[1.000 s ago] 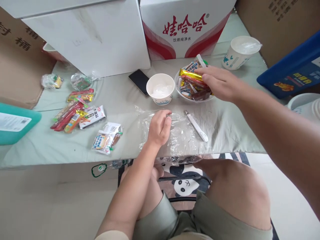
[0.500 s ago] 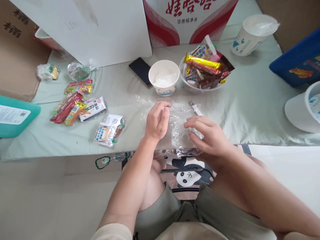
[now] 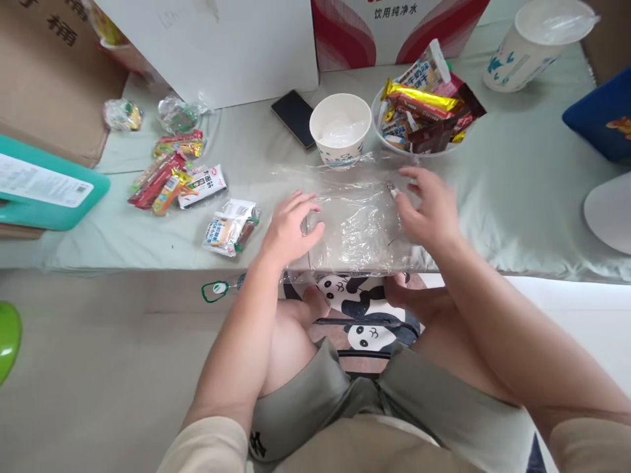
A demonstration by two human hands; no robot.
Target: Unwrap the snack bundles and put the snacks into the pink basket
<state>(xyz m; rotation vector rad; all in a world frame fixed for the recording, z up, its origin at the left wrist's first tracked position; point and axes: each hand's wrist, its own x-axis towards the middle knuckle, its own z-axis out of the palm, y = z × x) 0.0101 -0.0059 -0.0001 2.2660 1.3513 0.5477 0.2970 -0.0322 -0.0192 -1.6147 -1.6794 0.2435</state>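
A clear plastic bag (image 3: 357, 223) lies flat on the pale green table cover near the front edge. My left hand (image 3: 290, 226) rests on its left side with fingers spread flat. My right hand (image 3: 428, 209) lies on its right side, fingers stretched out and a little blurred. A white pen-like tool (image 3: 391, 188) pokes out from under my right fingers. Just behind the bag stand a white paper bowl (image 3: 340, 129) and a bowl heaped with wrapped snacks (image 3: 424, 117).
Loose snack packets (image 3: 170, 177) and a small packet (image 3: 231, 227) lie at the left. A black phone (image 3: 294, 117) rests by a white box (image 3: 221, 39). A paper cup (image 3: 532, 46) stands at the back right, a teal box (image 3: 44, 190) at far left.
My right hand left the snack bowl and came down onto the plastic bag. My left hand opened from a loose curl to flat fingers. The view shifted downward.
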